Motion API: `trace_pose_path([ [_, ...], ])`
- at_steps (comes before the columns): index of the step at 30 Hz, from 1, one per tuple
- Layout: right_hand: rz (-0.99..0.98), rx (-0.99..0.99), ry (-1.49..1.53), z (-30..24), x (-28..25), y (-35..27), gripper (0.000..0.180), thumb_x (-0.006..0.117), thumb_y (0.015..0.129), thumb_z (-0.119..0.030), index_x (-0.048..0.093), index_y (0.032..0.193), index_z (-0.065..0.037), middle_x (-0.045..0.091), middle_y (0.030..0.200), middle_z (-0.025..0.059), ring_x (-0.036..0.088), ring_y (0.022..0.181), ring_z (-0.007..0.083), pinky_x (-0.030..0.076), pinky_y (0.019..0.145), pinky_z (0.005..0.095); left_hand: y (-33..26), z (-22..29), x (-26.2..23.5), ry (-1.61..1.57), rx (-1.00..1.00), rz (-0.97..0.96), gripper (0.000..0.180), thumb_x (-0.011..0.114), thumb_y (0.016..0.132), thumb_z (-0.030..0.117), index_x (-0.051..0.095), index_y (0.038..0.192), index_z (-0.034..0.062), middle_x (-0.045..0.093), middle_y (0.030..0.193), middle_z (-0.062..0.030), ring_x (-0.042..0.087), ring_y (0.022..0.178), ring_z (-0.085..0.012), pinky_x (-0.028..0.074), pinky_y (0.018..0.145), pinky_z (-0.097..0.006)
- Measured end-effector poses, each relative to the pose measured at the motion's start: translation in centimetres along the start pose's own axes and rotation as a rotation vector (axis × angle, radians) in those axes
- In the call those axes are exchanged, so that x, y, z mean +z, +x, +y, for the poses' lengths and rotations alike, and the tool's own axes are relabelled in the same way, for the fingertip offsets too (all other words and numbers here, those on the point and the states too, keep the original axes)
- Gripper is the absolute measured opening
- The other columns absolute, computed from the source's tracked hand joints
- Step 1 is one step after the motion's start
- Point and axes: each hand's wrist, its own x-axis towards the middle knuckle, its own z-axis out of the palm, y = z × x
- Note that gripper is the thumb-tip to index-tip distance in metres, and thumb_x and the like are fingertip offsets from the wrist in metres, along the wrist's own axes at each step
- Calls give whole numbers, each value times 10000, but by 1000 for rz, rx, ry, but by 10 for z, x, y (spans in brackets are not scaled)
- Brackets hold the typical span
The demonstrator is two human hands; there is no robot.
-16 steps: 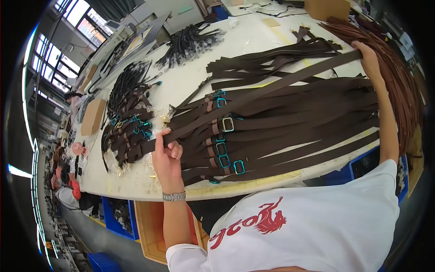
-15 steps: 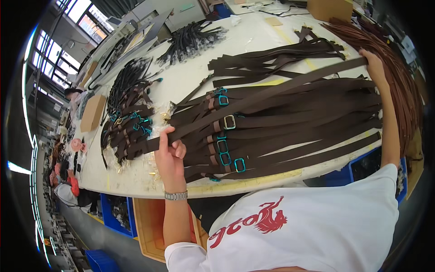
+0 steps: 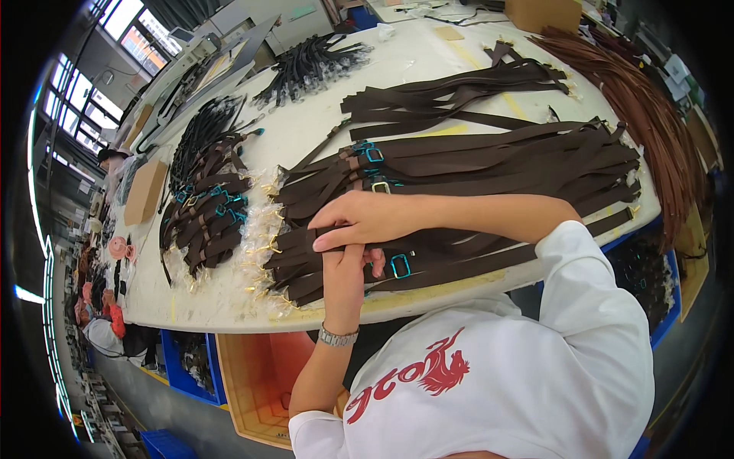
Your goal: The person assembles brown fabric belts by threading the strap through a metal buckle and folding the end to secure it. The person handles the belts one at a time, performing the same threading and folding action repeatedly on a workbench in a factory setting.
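A: Where are the hands just now?

B: Both sit at the near end of the pile of dark brown leather straps with teal-wrapped metal buckles (image 3: 428,191), which lies across the white, rounded desk (image 3: 229,294). The left hand (image 3: 345,269) reaches up from the near edge, and the right hand (image 3: 367,219) lies flat over it. The right grip looks loosely extended over the strap ends rather than closed on one; the left fingers are covered, so I cannot tell whether they pinch a strap.

A: Which step would you call it?

B: Squaring up or picking through the buckle ends, I'd judge. The next move needs one strap separated cleanly without dragging its neighbours.

A: And compared with half a second ago?

B: Then the right arm stretched far out to the pile's other end, by the bundle of reddish-brown cords (image 3: 650,115). Now it has swung back across the straps to meet the left hand, which has hardly shifted.
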Motion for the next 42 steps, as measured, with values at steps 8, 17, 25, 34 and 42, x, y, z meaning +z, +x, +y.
trace_pose_path([
  [8, 192, 177, 387, -11, 15, -7, 321, 592, 1109, -280, 665, 959, -6, 678, 738, 38, 582, 633, 84, 463, 600, 268, -30, 72, -136, 705, 87, 143, 166, 669, 1034, 55, 712, 1173, -25, 745, 873, -67, 709, 754, -180, 559, 673, -298],
  [17, 290, -154, 84, -35, 48, -32, 311, 743, 906, -35, 710, 1216, -22, 730, 1050, 117, 716, 827, 264, 572, 794, 335, 72, 67, -360, 2245, 599, 254, 496, 618, 880, -30, 624, 1370, 48, 645, 1220, -176, 589, 1167, -378, 456, 1053, -509],
  [25, 23, 187, 1022, -36, 22, -46, 551, 399, 1186, -434, 707, 1163, 22, 503, 719, -31, 409, 634, 87, 419, 600, 274, 78, 82, -362, 2239, 452, 228, 224, 663, 927, 97, 661, 1148, 56, 649, 912, -101, 626, 961, -317, 468, 991, -495],
  [34, 57, 349, 1398, -2, 32, -55, 416, 508, 1158, -393, 662, 1014, -34, 396, 694, -86, 272, 557, 35, 267, 502, 234, 19, 244, -285, 1141, 842, 746, 252, 540, 1133, 149, 698, 1206, -33, 644, 752, -37, 632, 611, -105, 501, 580, -285],
  [42, -157, 442, 1181, -22, 63, -36, 505, 528, 1144, -434, 695, 1218, 37, 664, 835, 40, 283, 500, 21, 230, 438, 222, -120, 206, -104, 1774, 634, 285, 309, 633, 945, -33, 742, 1232, 5, 663, 753, -132, 644, 616, -227, 476, 599, -364],
])
